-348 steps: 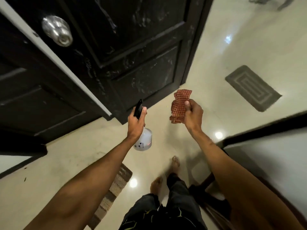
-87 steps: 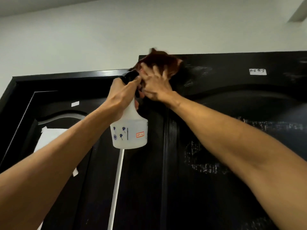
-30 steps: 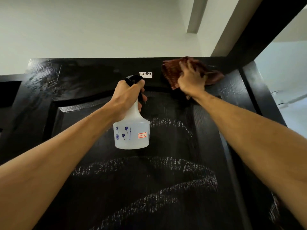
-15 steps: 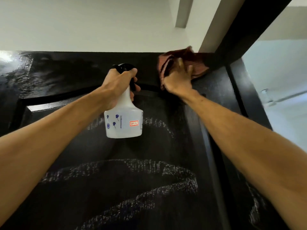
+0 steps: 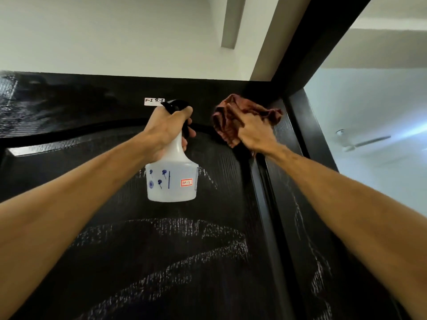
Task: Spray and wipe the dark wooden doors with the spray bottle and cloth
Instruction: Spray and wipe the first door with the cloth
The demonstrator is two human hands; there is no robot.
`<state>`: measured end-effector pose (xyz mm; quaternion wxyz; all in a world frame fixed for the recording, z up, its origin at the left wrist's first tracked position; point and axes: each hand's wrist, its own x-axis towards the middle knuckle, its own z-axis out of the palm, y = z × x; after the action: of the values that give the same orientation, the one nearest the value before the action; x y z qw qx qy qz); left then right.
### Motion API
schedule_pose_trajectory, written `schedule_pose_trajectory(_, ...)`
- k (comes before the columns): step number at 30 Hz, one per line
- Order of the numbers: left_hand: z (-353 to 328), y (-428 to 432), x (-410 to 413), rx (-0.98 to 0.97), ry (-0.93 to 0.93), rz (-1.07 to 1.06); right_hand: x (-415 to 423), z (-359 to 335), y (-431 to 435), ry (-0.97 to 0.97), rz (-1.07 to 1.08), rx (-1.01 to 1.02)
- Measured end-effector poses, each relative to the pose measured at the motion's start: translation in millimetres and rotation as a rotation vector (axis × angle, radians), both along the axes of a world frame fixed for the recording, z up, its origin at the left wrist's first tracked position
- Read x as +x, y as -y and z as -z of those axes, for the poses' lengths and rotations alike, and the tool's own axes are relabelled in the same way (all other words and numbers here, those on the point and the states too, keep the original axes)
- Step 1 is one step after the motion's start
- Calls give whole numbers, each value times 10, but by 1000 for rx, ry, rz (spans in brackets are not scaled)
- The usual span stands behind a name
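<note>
A dark wooden door (image 5: 161, 262) fills the lower view, streaked with pale wet arcs. My left hand (image 5: 168, 128) grips the neck of a white translucent spray bottle (image 5: 172, 181) with a black trigger head, held up in front of the door's upper panel. My right hand (image 5: 254, 132) presses a reddish-brown cloth (image 5: 227, 121) flat against the door near its top right corner, fingers spread over the cloth. The two hands are close together, roughly a hand's width apart.
A small white label (image 5: 154, 101) sticks to the door's top rail just left of the bottle's trigger. The black door frame (image 5: 307, 125) runs down the right side, with a bright room and a ceiling fan (image 5: 360, 140) beyond. White wall and a ceiling beam (image 5: 231, 21) are above.
My right hand has dragged the cloth down and a little right from the door's top edge. The bottle in my left hand has kept its place beside it.
</note>
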<state>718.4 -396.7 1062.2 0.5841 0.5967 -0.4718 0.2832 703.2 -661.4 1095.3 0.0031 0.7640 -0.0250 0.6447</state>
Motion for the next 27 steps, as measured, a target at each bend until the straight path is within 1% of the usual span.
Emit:
schedule_pose_trajectory(3,81,93,-27,12,-3,22,-182,-34,218,35,4,200)
schedule_pose_trajectory(4,90,131,-56,8,-9,29,-184,-17,194,25,20,205)
schedule_pose_trajectory(6,96,207,-110,2,-18,34,-121,45,91,-14,48,73)
schedule_pose_trajectory(8,112,316,-171,-12,-13,8,-113,20,129,-71,31,-85)
schedule_pose_trajectory(9,99,329,-187,-17,-16,7,-145,-52,171,-66,25,-109)
schedule_pose_trajectory(11,109,440,-199,-36,-18,-29,-223,-271,389,-29,-8,-69)
schedule_pose_trajectory(13,100,580,-220,-55,-25,-64,-300,-529,622,-34,11,-37)
schedule_pose_trajectory(15,82,669,-229,-74,-35,-98,-314,-653,706,-39,24,-70)
schedule_pose_trajectory(17,83,751,-241,-93,-35,-136,-294,-543,697,-35,-1,-133)
schedule_pose_trajectory(20,142,844,-266,-99,-35,-174,-187,-88,742,-26,6,-297)
schedule_pose_trajectory(22,210,899,-275,-87,-44,-204,-205,-52,812,-46,28,-382)
schedule_pose_trajectory(23,234,920,-279,-79,-50,-222,-242,-176,842,-55,30,-381)
schedule_pose_trajectory(25,263,938,-277,-68,-66,-245,-312,-474,893,-45,5,-288)
schedule_pose_trajectory(27,269,934,-279,-64,-71,-259,-350,-573,934,-19,-6,-194)
